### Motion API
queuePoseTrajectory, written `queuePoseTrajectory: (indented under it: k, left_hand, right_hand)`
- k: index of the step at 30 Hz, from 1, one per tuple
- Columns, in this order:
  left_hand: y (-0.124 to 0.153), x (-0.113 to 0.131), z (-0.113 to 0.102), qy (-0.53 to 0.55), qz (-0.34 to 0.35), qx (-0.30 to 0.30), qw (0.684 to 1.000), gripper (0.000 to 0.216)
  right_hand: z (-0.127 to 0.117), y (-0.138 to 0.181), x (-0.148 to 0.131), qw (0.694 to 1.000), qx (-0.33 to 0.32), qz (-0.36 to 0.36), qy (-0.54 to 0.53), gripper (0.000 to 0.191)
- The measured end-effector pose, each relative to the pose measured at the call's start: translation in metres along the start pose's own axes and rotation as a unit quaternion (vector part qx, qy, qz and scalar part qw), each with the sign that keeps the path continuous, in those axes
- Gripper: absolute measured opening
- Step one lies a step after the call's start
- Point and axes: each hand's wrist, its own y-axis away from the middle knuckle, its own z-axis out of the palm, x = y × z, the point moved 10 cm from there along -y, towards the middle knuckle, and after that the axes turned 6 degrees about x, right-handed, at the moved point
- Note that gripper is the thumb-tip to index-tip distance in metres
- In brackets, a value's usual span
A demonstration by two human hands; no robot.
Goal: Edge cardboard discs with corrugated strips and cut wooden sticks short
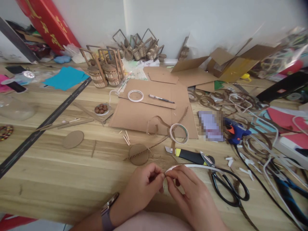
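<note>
Close to the table's front edge, my left hand (141,189) and my right hand (192,192) meet fingertip to fingertip, each in a pinch. Between them is the end of a thin white strip (202,166), which curves over my right fingers toward the black-handled scissors (231,186). The exact end is hidden by my fingertips. Just beyond lie a round cardboard disc (138,158) with a braided cord (156,142) across it, and a yellow-and-black utility knife (192,156) with its blade out. A roll of white tape (179,133) stands behind the knife.
A cardboard sheet (134,115) holds another tape roll (135,96) and a pen (161,98). Small lidded baskets (103,73) stand at the back. At right are a blue glue gun (237,131), a phone (211,125) and tangled brown strips (207,99). Another disc (73,139) lies left.
</note>
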Motion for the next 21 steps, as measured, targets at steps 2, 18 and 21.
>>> queuePoseTrajectory:
  k: [2,18,21]
  left_hand:
    - [0.000,-0.001,0.000,-0.004,-0.001,0.001,1.000,0.017]
    - [0.000,0.001,-0.001,-0.031,-0.008,0.005,0.999,0.017]
    - [0.000,0.000,-0.001,-0.039,-0.012,0.007,0.999,0.017]
  right_hand:
    - [0.003,0.002,0.003,1.000,-0.015,0.005,-0.001,0.016]
    - [0.010,0.003,0.016,0.995,-0.052,0.052,-0.068,0.017]
    - [0.011,0.004,0.015,0.995,-0.053,0.049,-0.074,0.017]
